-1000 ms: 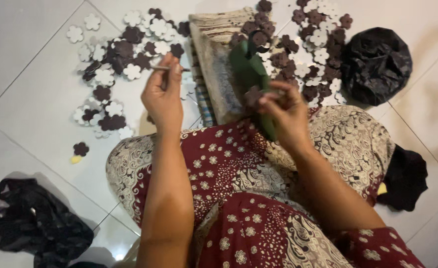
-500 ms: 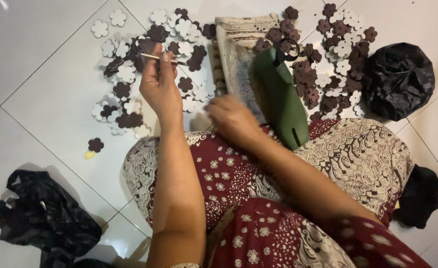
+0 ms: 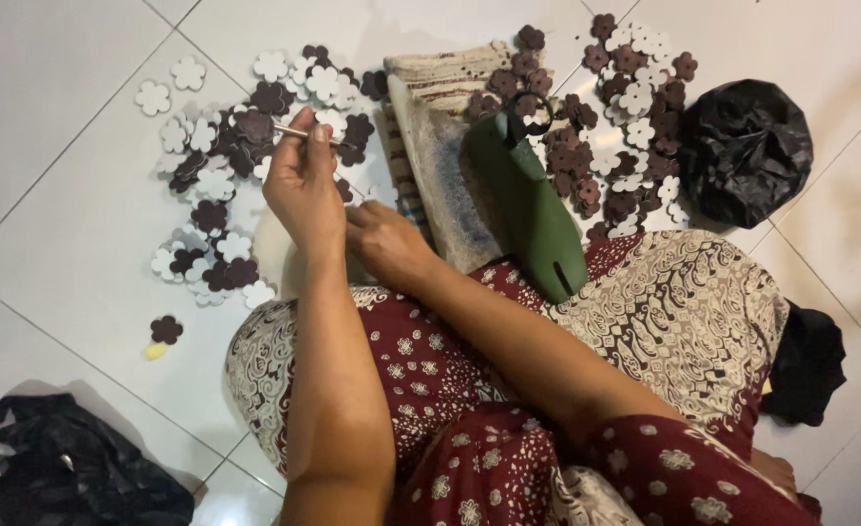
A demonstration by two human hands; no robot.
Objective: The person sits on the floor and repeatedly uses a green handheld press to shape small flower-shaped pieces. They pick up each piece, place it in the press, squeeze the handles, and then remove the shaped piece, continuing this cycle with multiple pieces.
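Left hand is up over the white tiled floor, grip pinched narrow on a thin stick. Right hand sits low just beside it, fingers curled; can't tell if it holds anything. Brown and white flower cutouts lie scattered under the hands. A green tool rests on a folded cloth, with another flower pile and a black bag further along.
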